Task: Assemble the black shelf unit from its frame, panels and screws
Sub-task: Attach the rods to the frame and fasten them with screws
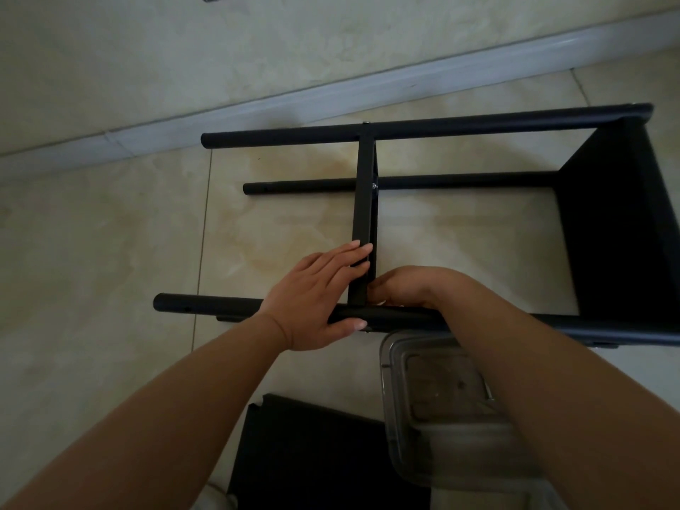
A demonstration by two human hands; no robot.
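Black metal shelf frame (423, 127) lies on its side on the beige tiled floor (110, 233), near the pale baseboard (257, 101). One black panel (622, 222) is fitted at its right end; a narrow black mid panel (364, 200), seen edge-on, spans the tubes. Left hand (316, 300): fingers straight, flat against the mid panel's near end, thumb under the near black tube (206, 305). Right hand (408, 288): fingers curled at the panel/tube joint, tips hidden, so its grip can't be told. Clear plastic container (423, 406) sits on the floor just below the near tube, partly under the right forearm. A loose black panel (312, 454) lies at the bottom.
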